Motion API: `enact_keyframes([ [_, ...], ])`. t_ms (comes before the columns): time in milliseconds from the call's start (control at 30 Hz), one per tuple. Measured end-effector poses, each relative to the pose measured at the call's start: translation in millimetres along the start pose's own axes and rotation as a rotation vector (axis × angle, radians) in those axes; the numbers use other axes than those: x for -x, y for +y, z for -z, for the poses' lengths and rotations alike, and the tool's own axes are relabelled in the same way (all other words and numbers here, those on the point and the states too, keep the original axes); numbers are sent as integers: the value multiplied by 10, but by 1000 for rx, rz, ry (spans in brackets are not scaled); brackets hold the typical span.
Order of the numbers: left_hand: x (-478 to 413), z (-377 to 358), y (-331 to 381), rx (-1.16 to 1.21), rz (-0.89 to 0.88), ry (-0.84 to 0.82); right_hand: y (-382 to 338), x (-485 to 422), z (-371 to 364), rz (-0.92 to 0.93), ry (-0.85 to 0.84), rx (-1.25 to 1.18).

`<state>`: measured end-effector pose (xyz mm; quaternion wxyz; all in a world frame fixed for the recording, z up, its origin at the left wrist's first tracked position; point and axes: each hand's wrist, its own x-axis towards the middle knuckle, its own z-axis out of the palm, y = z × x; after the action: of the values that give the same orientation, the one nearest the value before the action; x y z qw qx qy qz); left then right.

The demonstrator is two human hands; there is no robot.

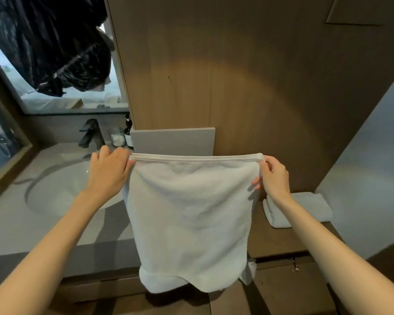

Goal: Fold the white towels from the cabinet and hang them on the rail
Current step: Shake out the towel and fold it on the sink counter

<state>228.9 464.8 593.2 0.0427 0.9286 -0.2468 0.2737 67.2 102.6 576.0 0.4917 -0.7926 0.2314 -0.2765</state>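
A white towel (pixel 191 214) hangs doubled in front of me, its top edge stretched level between my two hands. My left hand (pixel 108 168) pinches the top left corner, and my right hand (pixel 272 176) pinches the top right corner. The towel's lower edge dangles at about the height of the counter's front. A second white towel (pixel 305 209), folded, lies on the brown wooden ledge (pixel 280 237) to the right. No rail is in view.
A grey counter with an oval sink (pixel 62 185) and a dark tap (pixel 90 134) is at the left, with a jar and a dark bottle (pixel 128 130) behind it. A wooden wall panel (pixel 237 76) stands ahead. A mirror is at the upper left.
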Motion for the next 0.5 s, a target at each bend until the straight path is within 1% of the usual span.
enact_keyframes([
  [67, -186, -109, -78, 68, 54, -29, -51, -164, -166, -40, 23, -33],
  [133, -385, -216, -162, 61, 72, -42, -95, -327, -318, -51, 55, -23],
  [333, -983, -536, -429, 2, 33, -29, -290, -765, -668, -30, 145, -7],
  [500, -1349, -836, -554, -4, 48, -100, -314, -1180, -915, -72, 129, -25],
])
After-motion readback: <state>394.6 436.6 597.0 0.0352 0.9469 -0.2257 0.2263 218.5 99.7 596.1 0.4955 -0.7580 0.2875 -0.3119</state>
